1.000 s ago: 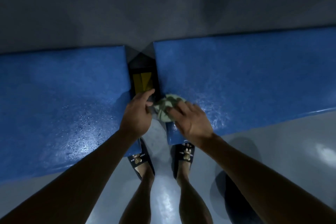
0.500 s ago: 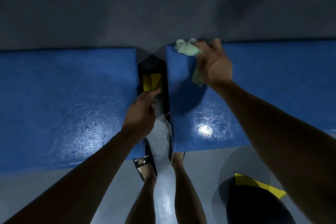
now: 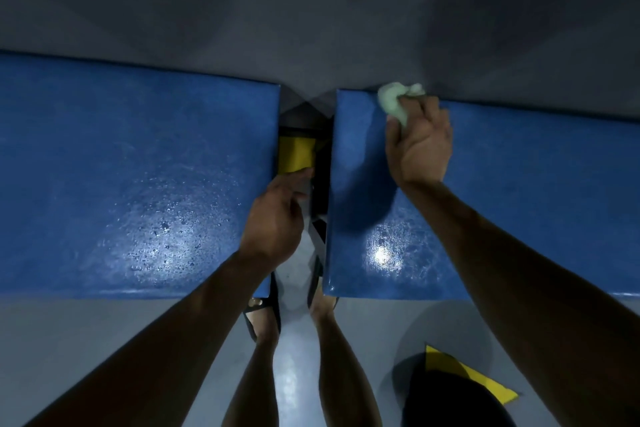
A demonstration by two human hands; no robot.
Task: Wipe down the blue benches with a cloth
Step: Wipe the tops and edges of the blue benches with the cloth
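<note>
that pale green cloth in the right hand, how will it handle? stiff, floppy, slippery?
Probably floppy: the cloth sits crumpled and bunched in the right hand, keeping no shape. Likely light, since the fingers alone hold it. It may slide easily rather than grip: the right bench looks glossy, perhaps wet, near the glare spot.

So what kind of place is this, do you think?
Hard to say for sure: probably an indoor public or waiting area. Two glossy blue benches, left bench and right bench, stand against a plain grey wall on a shiny grey floor with yellow marking.
</note>
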